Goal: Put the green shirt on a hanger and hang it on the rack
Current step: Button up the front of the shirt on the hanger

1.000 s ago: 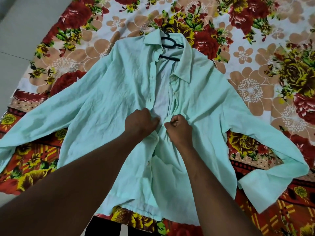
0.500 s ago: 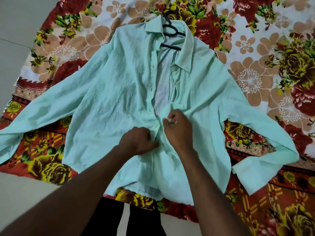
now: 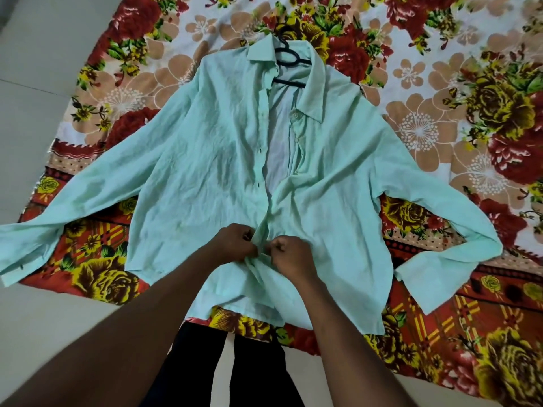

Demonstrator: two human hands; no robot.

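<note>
Across the middle of the floral sheet (image 3: 440, 118) lies the green shirt (image 3: 205, 171), front up, sleeves spread toward the sheet's left and right edges. Inside its collar sits a black hanger (image 3: 289, 57), hook pointing to the far edge. Low on the placket, the left hand (image 3: 232, 243) and right hand (image 3: 289, 255) meet, fingers curled tight, pinching the two front edges together. Pale floor (image 3: 44, 54) borders the sheet's left edge.
</note>
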